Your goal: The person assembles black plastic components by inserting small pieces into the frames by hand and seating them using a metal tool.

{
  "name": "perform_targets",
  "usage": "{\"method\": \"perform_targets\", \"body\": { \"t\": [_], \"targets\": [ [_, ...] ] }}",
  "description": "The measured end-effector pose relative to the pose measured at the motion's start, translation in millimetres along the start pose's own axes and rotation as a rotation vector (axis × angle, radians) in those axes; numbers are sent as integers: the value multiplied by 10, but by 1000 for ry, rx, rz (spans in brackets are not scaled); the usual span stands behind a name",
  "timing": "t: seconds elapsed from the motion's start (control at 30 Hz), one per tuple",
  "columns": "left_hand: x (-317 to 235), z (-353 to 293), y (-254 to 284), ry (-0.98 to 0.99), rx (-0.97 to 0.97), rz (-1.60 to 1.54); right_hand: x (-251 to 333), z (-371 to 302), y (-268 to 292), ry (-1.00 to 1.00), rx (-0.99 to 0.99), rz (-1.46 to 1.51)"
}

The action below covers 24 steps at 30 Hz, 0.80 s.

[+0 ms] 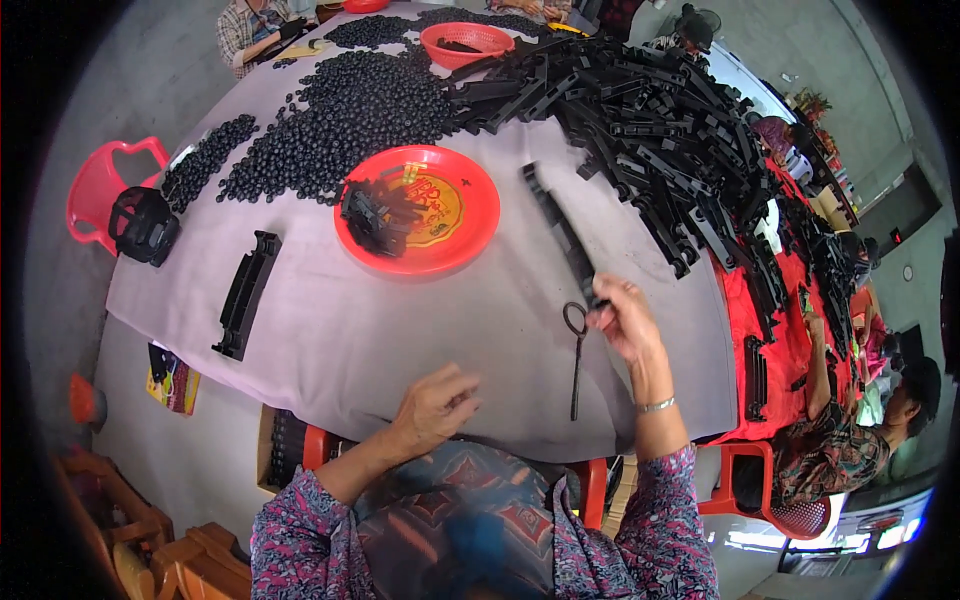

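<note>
My right hand grips the near end of a long black plastic strip, which points away over the cloth, its far part raised or lying at a slant. Just beside that hand lies a thin dark rod with a ring at one end. Near the table's front edge, my left hand is half curled, slightly blurred, with its fingers a little apart and nothing visible in them. A red plate with small dark pieces stands beyond both hands. Another black strip lies alone at the left.
Small black round parts are heaped at the far left, and black strips at the far right. A pink basket stands between them. A pink chair is at the left. Several people sit around; one works at a red-covered table.
</note>
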<state>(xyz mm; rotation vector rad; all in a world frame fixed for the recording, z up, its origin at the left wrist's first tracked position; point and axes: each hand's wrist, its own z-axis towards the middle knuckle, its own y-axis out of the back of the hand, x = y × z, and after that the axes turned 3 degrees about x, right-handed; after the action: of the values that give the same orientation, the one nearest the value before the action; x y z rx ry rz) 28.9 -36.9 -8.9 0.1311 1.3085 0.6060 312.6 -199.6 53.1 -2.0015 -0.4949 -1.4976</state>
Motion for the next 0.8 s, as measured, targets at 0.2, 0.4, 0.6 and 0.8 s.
{"method": "perform_targets", "body": {
  "t": [0.2,0.4,0.6,0.8],
  "targets": [
    [199,25,119,154,-375,-443,-177,-517,-171,-281,250,-60],
    [205,32,304,155,-403,-566,-395,-646,-294,-522,438,-145],
    [98,-34,371,273,-296,-717,-447,-708,-388,-506,441,-97],
    [117,80,415,412,-418,-659,-415,-694,-499,-72,425,-404]
  ]
}}
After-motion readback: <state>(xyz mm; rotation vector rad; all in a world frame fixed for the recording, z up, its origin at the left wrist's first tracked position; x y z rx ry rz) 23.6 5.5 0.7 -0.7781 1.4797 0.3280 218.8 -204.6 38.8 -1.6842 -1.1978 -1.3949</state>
